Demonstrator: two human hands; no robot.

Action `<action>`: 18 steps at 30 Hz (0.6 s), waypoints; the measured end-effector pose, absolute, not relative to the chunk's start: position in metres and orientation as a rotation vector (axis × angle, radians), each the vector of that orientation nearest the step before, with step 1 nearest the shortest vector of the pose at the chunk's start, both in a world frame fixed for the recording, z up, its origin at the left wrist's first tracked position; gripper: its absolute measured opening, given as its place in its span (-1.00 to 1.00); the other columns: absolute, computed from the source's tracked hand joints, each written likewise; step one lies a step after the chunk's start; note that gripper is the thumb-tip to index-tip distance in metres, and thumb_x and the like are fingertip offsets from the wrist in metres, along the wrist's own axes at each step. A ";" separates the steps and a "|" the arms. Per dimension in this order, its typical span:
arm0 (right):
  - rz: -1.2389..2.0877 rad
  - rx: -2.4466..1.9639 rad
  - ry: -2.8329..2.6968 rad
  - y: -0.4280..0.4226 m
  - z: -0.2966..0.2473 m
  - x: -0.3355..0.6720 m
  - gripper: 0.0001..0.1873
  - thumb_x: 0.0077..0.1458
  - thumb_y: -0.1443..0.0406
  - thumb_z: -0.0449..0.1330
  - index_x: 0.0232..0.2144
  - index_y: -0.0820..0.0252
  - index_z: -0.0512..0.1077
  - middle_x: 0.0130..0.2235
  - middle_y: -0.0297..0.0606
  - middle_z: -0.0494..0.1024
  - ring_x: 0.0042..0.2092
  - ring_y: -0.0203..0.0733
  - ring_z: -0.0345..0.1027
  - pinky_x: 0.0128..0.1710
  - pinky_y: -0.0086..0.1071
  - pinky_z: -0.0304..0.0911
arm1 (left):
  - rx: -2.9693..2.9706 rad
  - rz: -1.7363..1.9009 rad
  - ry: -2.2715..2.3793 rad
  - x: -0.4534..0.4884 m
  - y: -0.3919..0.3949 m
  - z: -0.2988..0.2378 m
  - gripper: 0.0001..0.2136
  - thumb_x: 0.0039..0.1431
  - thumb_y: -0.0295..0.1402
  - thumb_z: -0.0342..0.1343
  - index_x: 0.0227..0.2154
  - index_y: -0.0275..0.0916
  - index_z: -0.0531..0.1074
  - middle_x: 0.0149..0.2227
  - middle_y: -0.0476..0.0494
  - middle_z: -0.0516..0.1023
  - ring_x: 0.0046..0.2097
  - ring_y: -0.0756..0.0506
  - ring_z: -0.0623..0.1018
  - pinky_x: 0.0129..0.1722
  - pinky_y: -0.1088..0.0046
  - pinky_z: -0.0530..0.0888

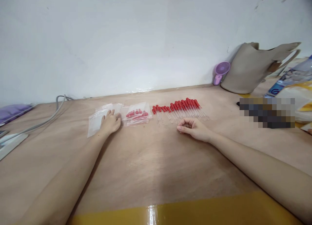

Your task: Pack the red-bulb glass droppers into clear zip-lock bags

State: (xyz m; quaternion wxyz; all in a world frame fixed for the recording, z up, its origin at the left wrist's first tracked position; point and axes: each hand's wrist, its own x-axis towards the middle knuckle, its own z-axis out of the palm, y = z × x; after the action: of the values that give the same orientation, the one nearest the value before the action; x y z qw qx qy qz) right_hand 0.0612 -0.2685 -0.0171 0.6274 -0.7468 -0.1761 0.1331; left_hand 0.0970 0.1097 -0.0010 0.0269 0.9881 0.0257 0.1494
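My left hand [110,122] lies flat, fingers out, on a small stack of empty clear plastic bags [97,120] on the wooden table [151,166]. Just right of it sit filled bags [137,114] holding red-topped glass droppers. A long row of loose red-topped droppers [180,109] lies further right. My right hand [192,128] rests on the table just in front of that row, palm turned up, fingers curled loosely inward with nothing visible in them.
A beige bag [253,66] and a small purple fan [220,71] stand against the white wall at the back right. A plastic bottle [290,76] lies at the far right. Grey cables [51,116] and a purple packet [12,111] are at the left.
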 end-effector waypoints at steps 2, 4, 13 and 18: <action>0.302 -1.711 -0.408 -0.269 -0.017 0.061 -0.69 -0.15 0.11 0.29 -0.48 0.23 0.36 -0.48 -0.36 0.42 -0.43 -0.39 0.27 -0.37 -0.44 0.18 | 3.082 0.404 0.081 0.096 0.109 -0.007 -0.66 0.20 -0.31 -0.12 -0.09 -0.28 0.45 0.20 -0.34 0.19 0.23 -0.40 0.14 0.07 -0.19 0.15; 0.300 -1.720 -0.414 -0.268 -0.018 0.061 -0.68 -0.15 0.11 0.28 -0.48 0.24 0.36 -0.48 -0.36 0.41 -0.43 -0.39 0.26 -0.38 -0.44 0.17 | 3.105 0.392 0.083 0.094 0.106 -0.009 -0.67 0.23 -0.29 -0.14 -0.08 -0.22 0.45 0.22 -0.26 0.18 0.24 -0.36 0.14 0.08 -0.16 0.15; 0.288 -1.743 -0.437 -0.268 -0.020 0.063 -0.68 -0.14 0.10 0.27 -0.47 0.23 0.36 -0.48 -0.35 0.41 -0.44 -0.37 0.25 -0.41 -0.44 0.16 | 3.048 0.870 0.105 0.085 0.087 0.012 -0.70 0.24 -0.46 -0.17 -0.18 -0.28 0.48 0.18 -0.26 0.25 0.24 -0.24 0.17 0.21 0.00 -0.03; 0.295 -1.756 -0.428 -0.267 -0.018 0.062 -0.68 -0.14 0.08 0.27 -0.47 0.22 0.36 -0.50 -0.37 0.39 -0.46 -0.37 0.23 -0.44 -0.44 0.15 | 2.706 1.186 -0.028 0.067 0.077 0.062 -0.73 0.25 -0.35 -0.10 -0.10 -0.26 0.45 0.01 -0.26 0.46 0.05 -0.26 0.43 0.04 0.06 0.30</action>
State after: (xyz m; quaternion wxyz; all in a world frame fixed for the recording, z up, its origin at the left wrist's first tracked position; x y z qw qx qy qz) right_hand 0.0620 -0.2672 -0.0183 0.6092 -0.7604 -0.1851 0.1277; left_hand 0.0670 0.0772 0.0617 0.0933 0.9119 -0.0096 0.3996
